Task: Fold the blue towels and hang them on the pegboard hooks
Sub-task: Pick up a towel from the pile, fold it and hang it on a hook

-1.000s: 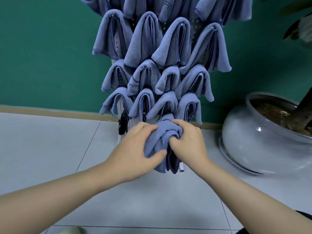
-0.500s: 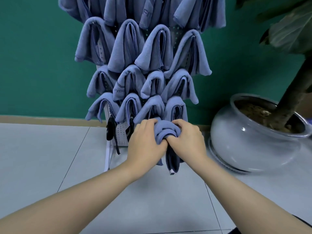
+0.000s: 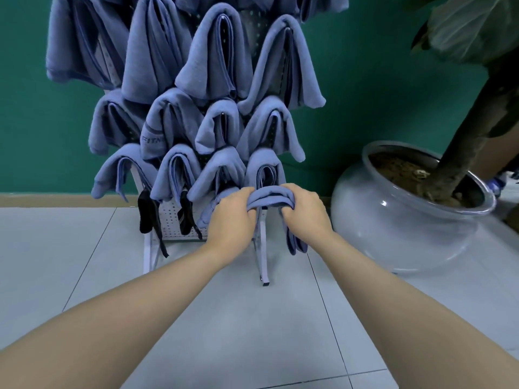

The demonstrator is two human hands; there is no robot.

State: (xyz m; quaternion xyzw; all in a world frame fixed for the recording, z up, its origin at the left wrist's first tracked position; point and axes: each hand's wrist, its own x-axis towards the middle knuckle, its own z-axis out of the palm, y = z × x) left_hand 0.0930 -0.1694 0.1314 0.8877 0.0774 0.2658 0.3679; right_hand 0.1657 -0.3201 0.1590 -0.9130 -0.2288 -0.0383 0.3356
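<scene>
Both the left hand point(image 3: 231, 213) and right hand point(image 3: 304, 210) have fingers curled tight round a folded blue towel point(image 3: 268, 198), stretched between their fingertips low on the pegboard point(image 3: 171, 220). It looks soft, light and floppy, so gripping either side of the fold seems wise.

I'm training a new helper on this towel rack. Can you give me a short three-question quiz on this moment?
1. True or false: both hands grip the same folded towel.
2. What stands on the floor to the right of the pegboard? A) a bucket B) a potted plant C) a chair
3. What dark items hang low on the pegboard's left side?

Key: 1 true, left hand and right hand. 2 B, the pot. 3 black straps.
</scene>
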